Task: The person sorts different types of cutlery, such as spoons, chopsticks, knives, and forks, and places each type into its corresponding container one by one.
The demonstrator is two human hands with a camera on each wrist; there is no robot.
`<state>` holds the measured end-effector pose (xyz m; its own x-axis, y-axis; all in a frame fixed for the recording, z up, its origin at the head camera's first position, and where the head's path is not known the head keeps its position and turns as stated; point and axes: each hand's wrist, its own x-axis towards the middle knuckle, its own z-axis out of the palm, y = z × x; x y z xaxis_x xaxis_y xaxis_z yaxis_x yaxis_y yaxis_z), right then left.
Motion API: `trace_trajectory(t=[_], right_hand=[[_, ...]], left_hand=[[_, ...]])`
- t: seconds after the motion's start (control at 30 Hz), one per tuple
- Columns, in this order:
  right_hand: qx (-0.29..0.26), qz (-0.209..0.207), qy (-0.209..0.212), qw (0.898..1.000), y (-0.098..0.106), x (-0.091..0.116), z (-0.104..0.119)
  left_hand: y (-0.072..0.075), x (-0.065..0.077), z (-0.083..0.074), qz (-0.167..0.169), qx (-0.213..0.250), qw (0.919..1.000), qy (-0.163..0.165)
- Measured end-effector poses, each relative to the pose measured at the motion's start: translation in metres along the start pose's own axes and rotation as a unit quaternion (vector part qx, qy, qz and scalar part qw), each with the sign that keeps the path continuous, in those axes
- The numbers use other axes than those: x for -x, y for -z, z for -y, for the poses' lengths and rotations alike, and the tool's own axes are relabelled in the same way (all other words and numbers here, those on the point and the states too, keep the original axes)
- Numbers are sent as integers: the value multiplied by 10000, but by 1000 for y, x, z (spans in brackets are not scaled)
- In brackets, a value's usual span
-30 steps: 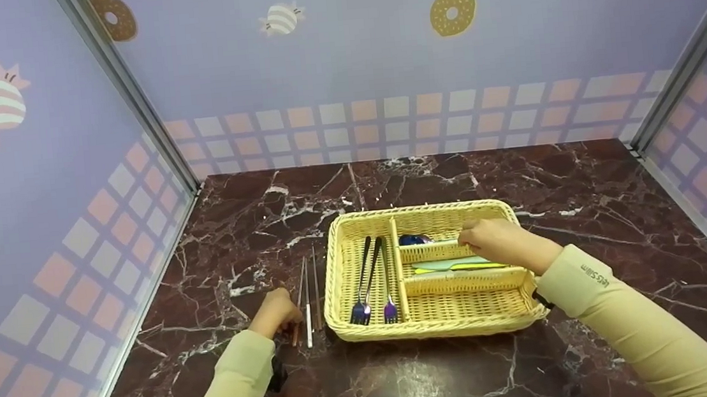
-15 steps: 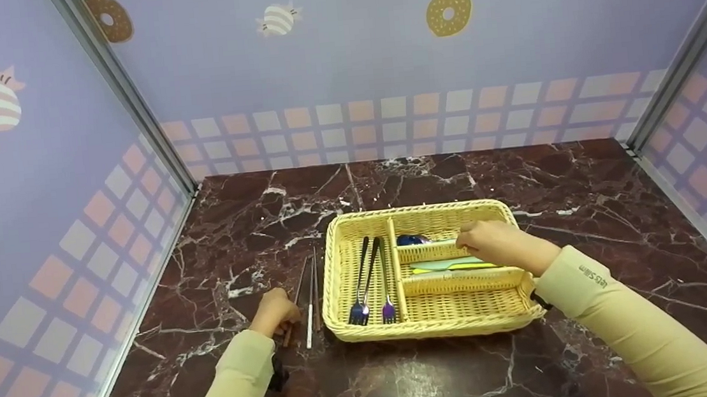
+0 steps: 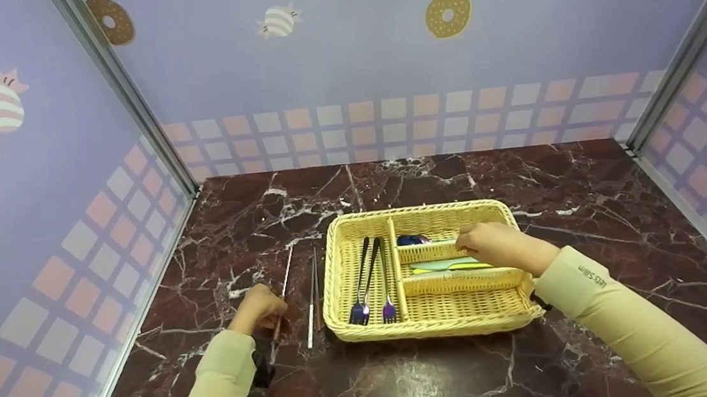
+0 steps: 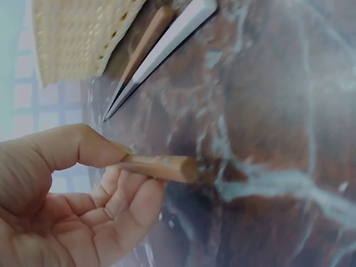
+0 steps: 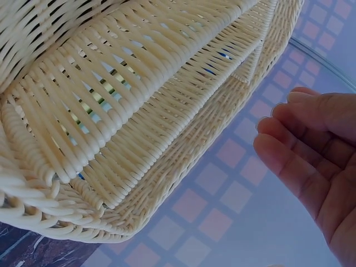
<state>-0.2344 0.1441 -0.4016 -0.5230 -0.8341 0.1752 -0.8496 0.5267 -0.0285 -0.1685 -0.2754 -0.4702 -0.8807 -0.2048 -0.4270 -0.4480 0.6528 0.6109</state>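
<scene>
My left hand [image 3: 259,308] pinches a brown-ended chopstick [image 4: 169,167] between thumb and fingers, close over the table to the left of the basket. Beside it lie a white-ended chopstick [image 3: 311,324] and another brown-ended chopstick [image 4: 146,44], nearly parallel along the basket's left side. Over the right part of the wicker basket [image 3: 438,330] hangs my right hand [image 3: 492,242], its fingers loosely bent and nothing between them. Below and around that hand are knives [image 3: 446,266] in the middle compartment and a dark blue spoon [image 3: 413,240] in the back one.
Several forks [image 3: 364,287] lie in the basket's long left compartment. The basket's low dividers [image 3: 463,283] separate its right side. Patterned panels [image 3: 328,53] wall the dark marbled table [image 3: 434,383] at the back and both sides.
My left hand has moved left and slightly back with the brown-ended chopstick, away from the other chopsticks. My right hand has stayed almost still above the basket.
</scene>
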Motion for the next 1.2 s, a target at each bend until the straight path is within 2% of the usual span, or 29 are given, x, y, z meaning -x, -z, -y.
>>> trace_trajectory(t=[0.2, 0.43, 0.57, 0.7, 0.8, 0.87, 0.97, 1.03, 1.1, 1.2], right_hand=[[-8, 4, 4, 10000, -1, -1, 0], [-110, 80, -82, 9999, 2, -2, 2], [-203, -4, -103, 9997, 2, -3, 6], [-233, -286, -93, 9993, 1, -6, 9], [-225, -614, -42, 9979, 0, -9, 11], [-201, -867, -4, 9960, 1, -11, 13], [-117, -1322, 122, 9911, 2, -15, 17], [-20, -1647, 242, 9861, 3, -17, 19], [55, -1978, 381, 9795, 4, -21, 22], [167, -2429, 567, 9682, 5, -25, 24]], left_hand=[[18, 0, -5, -34, 576, 9975, -419], [33, 2, -32, -156, 1178, 9895, -827], [36, 6, -52, -412, 1113, 9860, -1168], [34, 10, -74, -765, 989, 9809, -1491], [29, 14, -90, -1102, 731, 9740, -1838], [25, 19, -102, -1394, 397, 9661, -2139], [15, 24, -116, -1809, -178, 9422, -2816], [7, 28, -123, -2108, -669, 9152, -3368], [-2, 31, -130, -2506, -1168, 8781, -3905], [-15, 36, -137, -3156, -1917, 8134, -4495]])
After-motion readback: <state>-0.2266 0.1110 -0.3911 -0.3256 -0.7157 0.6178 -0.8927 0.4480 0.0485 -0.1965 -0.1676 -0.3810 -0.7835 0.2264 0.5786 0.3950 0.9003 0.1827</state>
